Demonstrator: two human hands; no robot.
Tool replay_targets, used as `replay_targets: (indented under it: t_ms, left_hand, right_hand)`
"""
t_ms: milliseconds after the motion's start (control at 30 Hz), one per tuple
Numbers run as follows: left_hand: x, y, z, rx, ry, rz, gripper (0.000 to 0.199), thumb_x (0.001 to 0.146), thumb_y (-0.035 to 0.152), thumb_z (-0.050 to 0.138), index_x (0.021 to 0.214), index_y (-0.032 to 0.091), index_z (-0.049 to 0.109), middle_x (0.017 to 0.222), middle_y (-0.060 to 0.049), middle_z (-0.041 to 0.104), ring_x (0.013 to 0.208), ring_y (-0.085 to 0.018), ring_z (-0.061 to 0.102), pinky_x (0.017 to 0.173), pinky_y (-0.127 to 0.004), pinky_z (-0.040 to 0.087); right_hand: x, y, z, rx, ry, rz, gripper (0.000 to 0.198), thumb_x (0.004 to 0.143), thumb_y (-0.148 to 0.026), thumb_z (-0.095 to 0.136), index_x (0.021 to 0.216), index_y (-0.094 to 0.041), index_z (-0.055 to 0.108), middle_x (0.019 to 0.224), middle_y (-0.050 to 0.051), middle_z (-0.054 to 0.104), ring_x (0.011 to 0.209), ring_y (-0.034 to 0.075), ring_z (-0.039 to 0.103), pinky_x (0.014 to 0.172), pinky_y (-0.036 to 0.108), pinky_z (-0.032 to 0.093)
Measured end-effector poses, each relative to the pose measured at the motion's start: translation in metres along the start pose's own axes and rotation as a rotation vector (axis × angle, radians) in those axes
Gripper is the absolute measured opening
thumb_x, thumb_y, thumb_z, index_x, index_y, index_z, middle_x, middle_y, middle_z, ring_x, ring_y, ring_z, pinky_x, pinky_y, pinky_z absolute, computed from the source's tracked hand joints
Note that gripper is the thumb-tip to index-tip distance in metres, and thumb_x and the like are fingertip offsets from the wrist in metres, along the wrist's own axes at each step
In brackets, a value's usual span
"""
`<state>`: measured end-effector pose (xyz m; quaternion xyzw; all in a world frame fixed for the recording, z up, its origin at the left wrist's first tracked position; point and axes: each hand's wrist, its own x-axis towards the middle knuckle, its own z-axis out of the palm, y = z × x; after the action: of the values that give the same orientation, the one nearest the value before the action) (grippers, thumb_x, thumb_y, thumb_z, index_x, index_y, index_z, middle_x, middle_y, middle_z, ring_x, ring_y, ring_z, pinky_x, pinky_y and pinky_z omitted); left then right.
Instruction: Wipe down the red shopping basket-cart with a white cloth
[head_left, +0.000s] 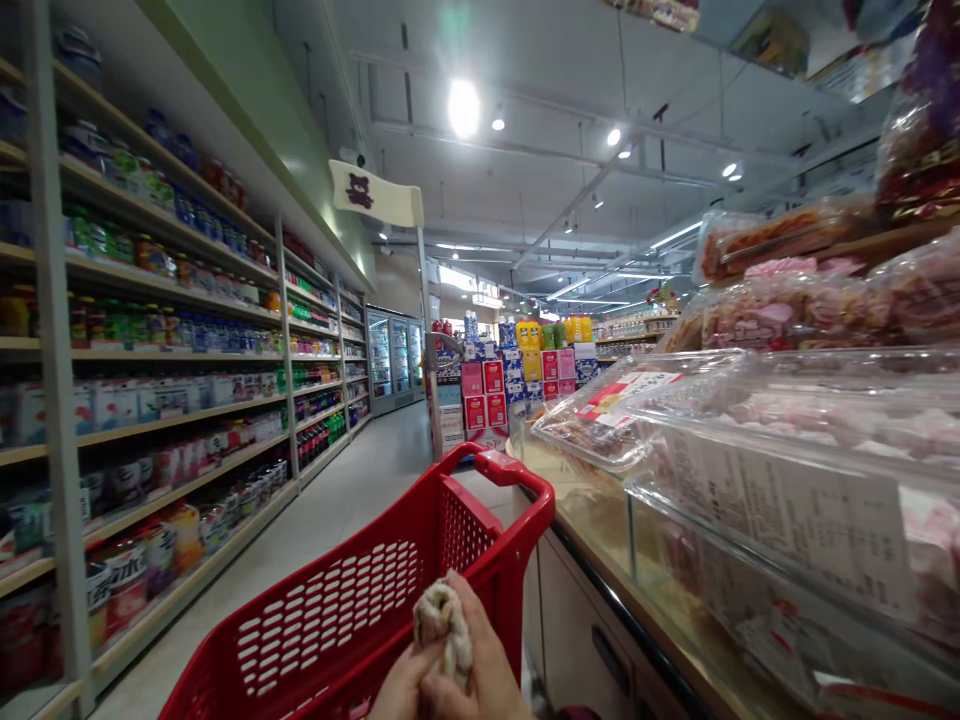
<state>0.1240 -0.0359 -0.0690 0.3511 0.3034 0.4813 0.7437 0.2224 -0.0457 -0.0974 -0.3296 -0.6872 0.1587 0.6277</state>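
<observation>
Low in the middle of the view, my left hand (409, 682) and my right hand (486, 655) are pressed together around a small cream-coloured bundle (441, 612). The bundle looks soft and rough, like rolled cloth, with a dark fold at its top; its lower part is hidden by my fingers. Both hands are closed on it. They are above the near side of a red plastic shopping cart (450, 530) with perforated walls. The visible inner side of the cart shows no goods, but its bottom is mostly hidden.
Shelves (180, 350) of bottles and jars line the left aisle. On the right, a counter (585, 510) carries clear packs of snacks (622, 410) close to the cart. Stacked cartons (487, 390) and glass-door fridges (394, 355) stand ahead, beyond the pale floor (367, 450).
</observation>
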Motion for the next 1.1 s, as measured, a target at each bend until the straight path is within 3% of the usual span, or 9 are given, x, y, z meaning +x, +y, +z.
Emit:
replay_targets:
  t_ms: [167, 233, 333, 400, 500, 667, 833, 1000, 1100]
  left_hand:
    - [-0.003, -0.001, 0.002, 0.296, -0.073, -0.023, 0.037, 0.067, 0.037, 0.055, 0.097, 0.017, 0.059, 0.099, -0.01, 0.063, 0.099, -0.027, 0.056, 0.082, -0.042, 0.044]
    - [0.0, 0.004, -0.005, 0.64, -0.035, 0.148, 0.041, 0.067, 0.036, 0.052, 0.104, 0.017, 0.056, 0.111, -0.01, 0.058, 0.108, -0.026, 0.05, 0.091, -0.044, 0.037]
    - [0.005, 0.013, -0.027, 1.313, 0.201, 0.47, 0.052, 0.066, 0.028, 0.047, 0.116, 0.013, 0.049, 0.128, -0.012, 0.045, 0.123, -0.025, 0.033, 0.103, -0.042, 0.021]
    - [0.006, 0.016, -0.044, 1.687, 0.347, 0.446, 0.059, 0.066, 0.021, 0.043, 0.123, 0.009, 0.041, 0.133, -0.013, 0.038, 0.126, -0.024, 0.027, 0.105, -0.043, 0.016]
    - [0.003, 0.013, -0.063, 2.009, 0.356, 0.282, 0.067, 0.063, 0.014, 0.039, 0.129, 0.008, 0.031, 0.137, -0.011, 0.033, 0.127, -0.021, 0.026, 0.106, -0.041, 0.014]
    - [-0.003, 0.01, -0.073, 2.071, 0.279, 0.303, 0.069, 0.063, 0.011, 0.037, 0.131, 0.011, 0.029, 0.137, -0.008, 0.032, 0.127, -0.019, 0.025, 0.106, -0.039, 0.015]
    - [-0.007, 0.009, -0.075, 2.037, 0.271, 0.381, 0.071, 0.061, 0.009, 0.037, 0.131, 0.009, 0.028, 0.138, -0.008, 0.031, 0.128, -0.02, 0.023, 0.107, -0.04, 0.014]
    - [-0.008, 0.009, -0.076, 2.032, 0.275, 0.391, 0.07, 0.061, 0.009, 0.038, 0.131, 0.009, 0.029, 0.138, -0.009, 0.031, 0.128, -0.021, 0.023, 0.107, -0.041, 0.015]
    - [-0.008, 0.01, -0.076, 2.061, 0.258, 0.38, 0.07, 0.062, 0.009, 0.037, 0.131, 0.008, 0.028, 0.138, -0.009, 0.03, 0.128, -0.021, 0.022, 0.107, -0.04, 0.015]
  right_hand:
    - [0.019, -0.012, -0.017, -0.083, -0.01, -0.043, 0.042, 0.077, -0.02, 0.048, 0.119, -0.022, 0.047, 0.12, 0.006, 0.052, 0.112, 0.017, 0.048, 0.094, 0.032, 0.039]
    - [0.043, -0.01, -0.042, -0.272, 0.081, -0.122, 0.04, 0.077, -0.014, 0.044, 0.115, -0.023, 0.052, 0.122, 0.007, 0.051, 0.115, 0.018, 0.044, 0.095, 0.034, 0.038]
    - [0.081, 0.007, -0.087, -0.652, 0.266, -0.167, 0.045, 0.076, -0.009, 0.04, 0.118, -0.02, 0.051, 0.131, 0.009, 0.041, 0.125, 0.023, 0.029, 0.101, 0.046, 0.027]
    - [0.092, 0.024, -0.103, -0.869, 0.269, -0.114, 0.041, 0.076, -0.007, 0.038, 0.113, -0.015, 0.055, 0.127, 0.014, 0.046, 0.124, 0.028, 0.031, 0.098, 0.052, 0.028]
    - [0.079, 0.046, -0.09, -1.036, 0.088, -0.128, 0.041, 0.076, -0.004, 0.037, 0.11, -0.014, 0.057, 0.12, 0.013, 0.052, 0.118, 0.028, 0.039, 0.094, 0.049, 0.034]
    - [0.059, 0.046, -0.073, -1.096, -0.177, -0.318, 0.04, 0.078, -0.004, 0.038, 0.107, -0.022, 0.059, 0.121, 0.005, 0.053, 0.119, 0.022, 0.039, 0.096, 0.042, 0.034]
    - [0.084, 0.043, -0.118, -1.283, 0.047, -0.125, 0.036, 0.081, -0.009, 0.036, 0.106, -0.017, 0.06, 0.118, 0.012, 0.054, 0.116, 0.029, 0.04, 0.089, 0.049, 0.036]
    - [0.067, 0.049, -0.101, -1.218, -0.14, -0.348, 0.039, 0.081, -0.008, 0.034, 0.11, -0.02, 0.057, 0.123, 0.007, 0.05, 0.12, 0.025, 0.035, 0.094, 0.042, 0.033]
    - [0.073, 0.05, -0.11, -1.227, -0.116, -0.292, 0.038, 0.082, -0.01, 0.034, 0.112, -0.02, 0.056, 0.123, 0.007, 0.05, 0.121, 0.025, 0.034, 0.094, 0.043, 0.031]
